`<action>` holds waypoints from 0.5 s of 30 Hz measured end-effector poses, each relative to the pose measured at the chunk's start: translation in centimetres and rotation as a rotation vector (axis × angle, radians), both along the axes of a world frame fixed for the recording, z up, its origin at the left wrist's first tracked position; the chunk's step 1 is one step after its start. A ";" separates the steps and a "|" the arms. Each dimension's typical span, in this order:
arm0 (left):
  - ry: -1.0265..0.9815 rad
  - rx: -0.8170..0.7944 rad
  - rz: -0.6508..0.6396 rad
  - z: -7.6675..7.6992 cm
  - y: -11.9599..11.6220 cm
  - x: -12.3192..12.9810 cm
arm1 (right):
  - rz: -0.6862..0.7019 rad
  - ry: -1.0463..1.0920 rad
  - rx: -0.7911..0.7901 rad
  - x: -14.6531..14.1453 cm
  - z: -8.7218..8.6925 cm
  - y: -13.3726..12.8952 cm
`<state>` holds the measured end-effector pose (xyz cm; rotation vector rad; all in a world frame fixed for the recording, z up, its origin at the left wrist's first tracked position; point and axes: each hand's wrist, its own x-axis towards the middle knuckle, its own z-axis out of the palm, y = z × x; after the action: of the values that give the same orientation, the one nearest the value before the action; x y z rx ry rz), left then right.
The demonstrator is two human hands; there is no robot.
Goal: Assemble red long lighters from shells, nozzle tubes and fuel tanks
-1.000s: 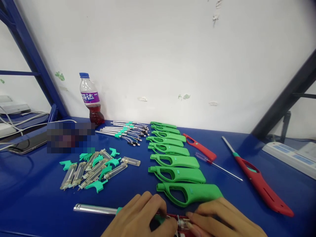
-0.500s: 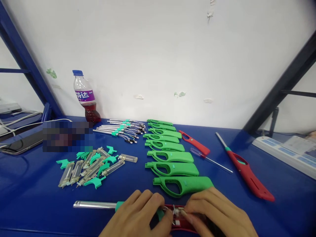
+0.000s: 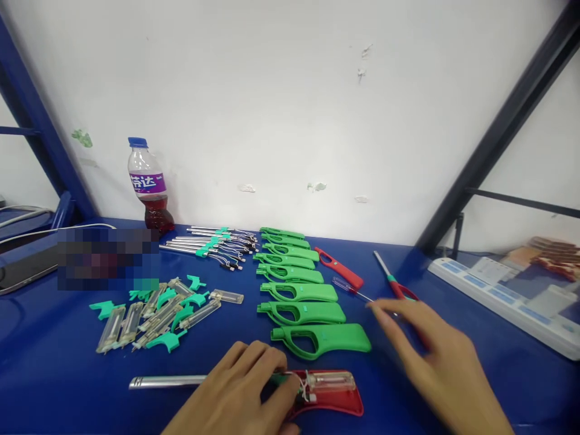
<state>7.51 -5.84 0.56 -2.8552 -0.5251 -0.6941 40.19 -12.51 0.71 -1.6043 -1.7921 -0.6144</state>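
My left hand [image 3: 244,386] is closed around the red lighter shell half [image 3: 333,402], which lies at the table's front edge. From its left end sticks a metal tube [image 3: 165,381]. A clear fuel tank [image 3: 333,380] sits inside the shell, with white wires and a small white connector beside it; my fingers hide the trigger area. Away to the right, my right hand [image 3: 435,356] hovers with thumb and forefinger curved and a gap between them. Their tips overlap the shaft of the screwdriver [image 3: 343,284] in view. Behind that hand lies a red lighter [image 3: 403,291], partly covered.
Green shell halves [image 3: 312,292] form a column mid-table, with a red shell half [image 3: 339,267] beside them. Tanks and green triggers [image 3: 168,340] are heaped left. Tubes with wires [image 3: 194,241] lie behind, near a drink bottle [image 3: 148,181]. A power strip [image 3: 498,302] stands right.
My right hand has left the fuel tank and moved right, toward the screwdriver and whole lighter. The tank now shows in the shell. My left hand stays on the shell; the view has turned slightly right.
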 end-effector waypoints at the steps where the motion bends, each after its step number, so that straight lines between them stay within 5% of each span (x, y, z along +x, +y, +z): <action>1: -0.020 0.002 0.004 0.7 0.2 -0.4 | -0.023 -0.028 -0.061 1.0 0.5 1.2; 4: -0.096 0.044 0.041 2.7 1.2 -2.2 | -0.075 -0.132 -0.327 3.0 2.0 6.2; 8: -0.009 0.051 0.099 3.2 2.8 -4.9 | -0.112 -0.262 -0.614 3.2 2.8 12.0; 15: 0.270 -0.438 0.192 4.2 2.8 -5.3 | -0.187 -0.423 -0.784 1.8 2.5 14.0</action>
<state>2.19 -3.01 4.80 -3.1563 -0.9936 -0.1685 42.01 1.46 3.19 -2.3047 -2.3974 -0.3558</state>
